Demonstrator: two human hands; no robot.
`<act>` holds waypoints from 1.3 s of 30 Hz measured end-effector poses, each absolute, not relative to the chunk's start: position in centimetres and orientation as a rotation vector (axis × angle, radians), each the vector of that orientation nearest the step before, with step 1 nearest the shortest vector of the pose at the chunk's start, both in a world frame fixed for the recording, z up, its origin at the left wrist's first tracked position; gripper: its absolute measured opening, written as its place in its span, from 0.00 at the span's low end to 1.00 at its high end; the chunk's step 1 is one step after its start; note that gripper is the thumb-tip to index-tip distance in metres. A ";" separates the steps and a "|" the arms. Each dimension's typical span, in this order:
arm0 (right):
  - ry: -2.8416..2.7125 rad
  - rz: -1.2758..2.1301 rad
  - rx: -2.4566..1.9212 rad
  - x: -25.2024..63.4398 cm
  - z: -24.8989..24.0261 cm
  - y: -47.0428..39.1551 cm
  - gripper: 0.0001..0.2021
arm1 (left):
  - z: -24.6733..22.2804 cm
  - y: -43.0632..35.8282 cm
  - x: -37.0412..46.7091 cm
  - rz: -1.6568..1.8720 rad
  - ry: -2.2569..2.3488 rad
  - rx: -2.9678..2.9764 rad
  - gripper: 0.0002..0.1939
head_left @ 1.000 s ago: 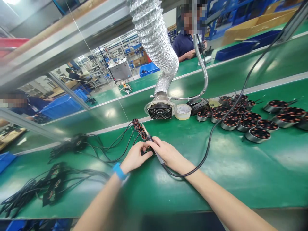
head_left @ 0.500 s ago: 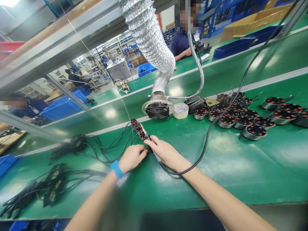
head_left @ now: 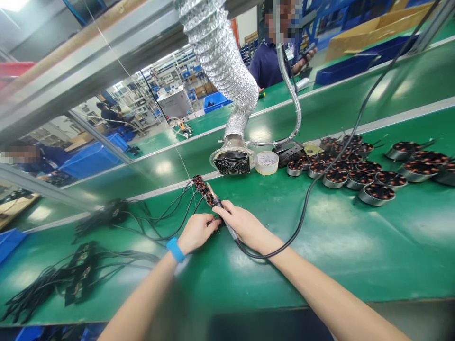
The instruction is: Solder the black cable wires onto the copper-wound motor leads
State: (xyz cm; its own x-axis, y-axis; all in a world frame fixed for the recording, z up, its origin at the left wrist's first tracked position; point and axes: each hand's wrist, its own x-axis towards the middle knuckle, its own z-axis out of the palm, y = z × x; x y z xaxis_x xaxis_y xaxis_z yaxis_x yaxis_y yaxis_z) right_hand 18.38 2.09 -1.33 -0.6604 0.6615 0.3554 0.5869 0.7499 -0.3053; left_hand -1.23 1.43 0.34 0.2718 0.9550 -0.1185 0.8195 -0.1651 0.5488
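Note:
My right hand (head_left: 241,221) is wrapped round a soldering iron (head_left: 227,222), its tip pointing up and left beside a row of small round parts with copper windings (head_left: 203,189). Close on its left, my left hand (head_left: 197,231), with a blue band at the wrist, has thumb and fingers pinched near the lower end of that row; what lies between them is too small to name. Black cables (head_left: 177,203) run from the row to the left. A black cable (head_left: 302,218) trails from the iron across my right forearm.
Above the hands hang a silver duct (head_left: 227,61) and a fan (head_left: 232,163). A round tub (head_left: 267,162) stands beside them. Several motor parts (head_left: 377,193) sit at right, cable bundles (head_left: 81,272) at left. Across the bench is a person (head_left: 270,66).
My left hand has shifted very slightly right; my right hand looks still. The person across the bench has raised a hand with a dark object.

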 end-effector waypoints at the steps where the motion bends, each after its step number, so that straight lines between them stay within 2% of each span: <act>1: -2.511 0.230 -0.946 18.4 -1.3 2.1 0.32 | 0.4 1.4 -1.2 0.319 1.594 2.029 0.20; 10: -2.481 0.237 -0.907 18.4 -1.6 2.1 0.33 | 1.5 0.9 -1.4 0.447 1.680 1.917 0.08; 18: -2.453 0.289 -0.908 18.3 -1.8 2.1 0.32 | 2.4 3.3 -1.3 0.541 1.417 1.560 0.19; 22: -2.403 0.395 -0.920 18.5 -1.8 2.3 0.28 | 1.7 3.8 -1.4 0.501 1.342 1.401 0.19; 28: -2.310 0.494 -0.895 18.6 -2.1 2.7 0.31 | 1.2 3.0 -2.1 0.540 1.353 1.158 0.23; 39: -2.274 0.542 -0.882 18.6 -2.4 2.7 0.33 | 1.5 2.5 -2.6 0.527 1.310 1.355 0.20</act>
State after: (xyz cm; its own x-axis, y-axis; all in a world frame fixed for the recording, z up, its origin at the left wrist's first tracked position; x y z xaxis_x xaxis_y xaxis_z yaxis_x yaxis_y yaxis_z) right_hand 18.59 2.70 -2.38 -0.5762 0.7086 0.4073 0.4486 0.6908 -0.5671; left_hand -2.60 2.54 1.45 0.2834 0.8875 -0.3634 0.3883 0.2403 0.8897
